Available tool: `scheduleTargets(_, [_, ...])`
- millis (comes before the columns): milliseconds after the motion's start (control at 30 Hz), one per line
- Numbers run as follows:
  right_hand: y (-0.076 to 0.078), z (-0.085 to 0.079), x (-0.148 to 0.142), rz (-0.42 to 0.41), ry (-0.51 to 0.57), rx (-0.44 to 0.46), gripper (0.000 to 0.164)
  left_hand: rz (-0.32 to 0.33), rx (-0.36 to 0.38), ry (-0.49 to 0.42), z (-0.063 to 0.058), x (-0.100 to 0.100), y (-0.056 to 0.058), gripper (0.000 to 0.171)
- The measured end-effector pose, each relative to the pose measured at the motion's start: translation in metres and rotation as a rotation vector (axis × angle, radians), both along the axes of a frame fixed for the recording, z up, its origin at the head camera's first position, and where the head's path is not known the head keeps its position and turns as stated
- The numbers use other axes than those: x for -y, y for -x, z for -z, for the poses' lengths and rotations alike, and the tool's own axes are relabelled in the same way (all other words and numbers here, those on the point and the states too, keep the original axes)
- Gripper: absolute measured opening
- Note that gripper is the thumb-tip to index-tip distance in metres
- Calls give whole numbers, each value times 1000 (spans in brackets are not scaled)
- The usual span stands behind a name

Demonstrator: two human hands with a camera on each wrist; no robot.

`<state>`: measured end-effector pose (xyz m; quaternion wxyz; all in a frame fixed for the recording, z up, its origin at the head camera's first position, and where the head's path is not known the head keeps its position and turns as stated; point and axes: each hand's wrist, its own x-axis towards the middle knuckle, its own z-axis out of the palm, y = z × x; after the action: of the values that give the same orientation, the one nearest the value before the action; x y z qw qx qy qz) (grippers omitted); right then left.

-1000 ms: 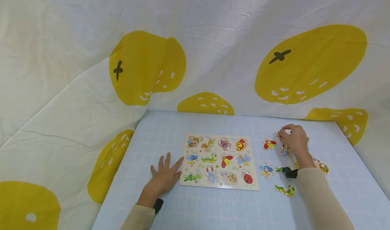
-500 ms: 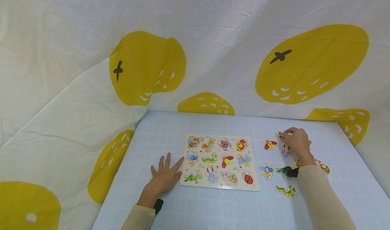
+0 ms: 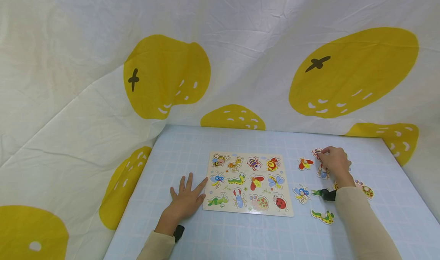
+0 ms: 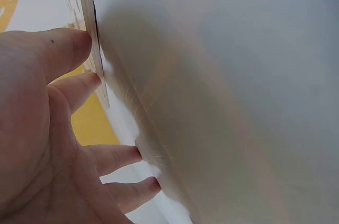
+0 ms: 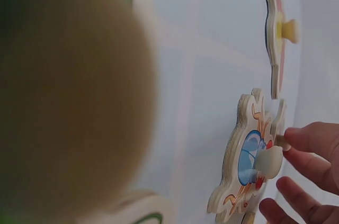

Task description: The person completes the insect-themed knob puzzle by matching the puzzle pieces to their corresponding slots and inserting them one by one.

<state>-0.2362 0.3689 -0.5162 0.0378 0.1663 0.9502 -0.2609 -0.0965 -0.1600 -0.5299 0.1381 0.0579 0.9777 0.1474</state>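
On the right of the table, my right hand pinches the knob of a spider puzzle piece between thumb and fingers; most of this piece is hidden in the right wrist view. Just below the fingers lies a blue beetle piece with a pale knob. My left hand rests with fingers spread at the left edge of the wooden insect puzzle board. In the left wrist view, the thumb and a finger touch the side of the board.
Near the right hand lie a red-winged insect piece, a blue mosquito piece, a caterpillar piece and a snail piece. The sleeve covers others. A lemon-print cloth hangs behind the table.
My right hand has come slightly down and nearer, staying at the spider puzzle piece. The left hand and the board have stayed in place.
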Motion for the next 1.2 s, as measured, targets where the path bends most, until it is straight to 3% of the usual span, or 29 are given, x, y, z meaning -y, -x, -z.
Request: scheduleTargets(1200, [2,1,1,4,-7,11,39,-6,15,6,-1,-2,0,58])
